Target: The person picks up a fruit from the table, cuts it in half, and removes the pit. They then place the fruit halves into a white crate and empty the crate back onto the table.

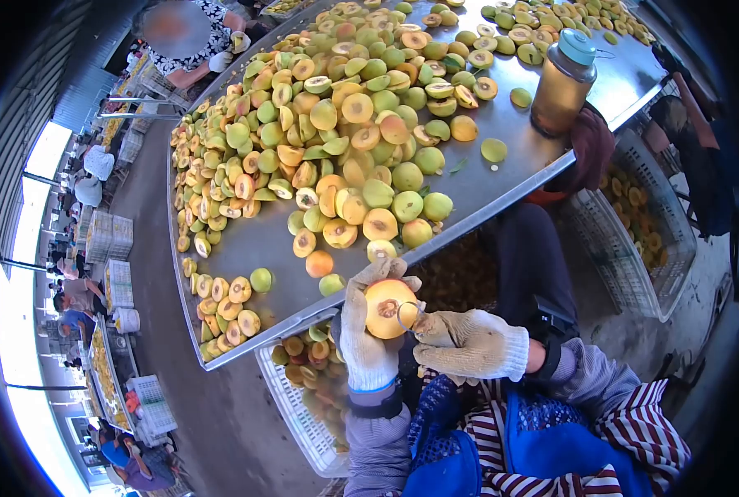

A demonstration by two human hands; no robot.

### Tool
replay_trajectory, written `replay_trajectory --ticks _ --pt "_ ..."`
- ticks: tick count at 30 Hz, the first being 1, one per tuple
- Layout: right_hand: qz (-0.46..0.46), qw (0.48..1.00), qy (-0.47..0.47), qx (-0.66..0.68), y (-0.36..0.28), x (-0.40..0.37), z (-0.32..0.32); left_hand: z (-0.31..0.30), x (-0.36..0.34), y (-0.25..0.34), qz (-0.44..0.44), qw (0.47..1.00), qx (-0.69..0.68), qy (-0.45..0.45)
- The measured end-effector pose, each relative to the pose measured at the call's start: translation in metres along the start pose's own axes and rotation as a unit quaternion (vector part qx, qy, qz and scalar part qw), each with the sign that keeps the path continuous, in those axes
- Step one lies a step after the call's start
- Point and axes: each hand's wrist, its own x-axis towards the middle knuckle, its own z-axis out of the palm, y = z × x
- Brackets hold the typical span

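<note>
My left hand, in a knit work glove, is closed around a peach half with its cut face turned up and a brown pit area at its centre. My right hand, also gloved, grips a small pitting tool with a thin curved metal loop. The loop rests at the right side of the cut face. Most of the tool's handle is hidden in the fingers. Just beyond my hands, a large heap of halved peaches lies on the metal table.
A bottle with a teal lid stands at the table's right edge beside a dark red cloth. White crates of peaches stand below left and right. A co-worker stands across the table; others work far left.
</note>
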Motion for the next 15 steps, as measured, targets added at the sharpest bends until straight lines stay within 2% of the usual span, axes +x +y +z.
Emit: replay_trajectory --ticks 1,4,7,10,13,15 --pt "-0.021 1.0 0.014 -0.002 0.003 0.0 0.001 0.004 -0.003 -0.002 0.007 1.0 -0.001 -0.008" --pt "-0.004 0.996 0.021 -0.086 -0.012 -0.008 0.0 0.013 -0.012 -0.005 0.043 0.999 0.004 -0.02" --pt "-0.217 0.964 0.099 -0.116 0.003 -0.004 0.007 0.023 -0.02 -0.01 0.092 0.996 -0.004 0.016" --pt "-0.033 0.999 0.016 -0.034 -0.015 -0.017 0.007 0.032 -0.027 -0.018 0.158 0.986 0.033 0.049" --pt "0.026 0.994 -0.091 0.053 -0.015 -0.021 0.001 0.037 -0.032 -0.009 0.184 0.973 0.135 0.038" --pt "0.047 0.988 -0.114 0.093 -0.018 -0.023 -0.003 0.035 -0.03 -0.007 0.23 0.951 0.207 0.01"
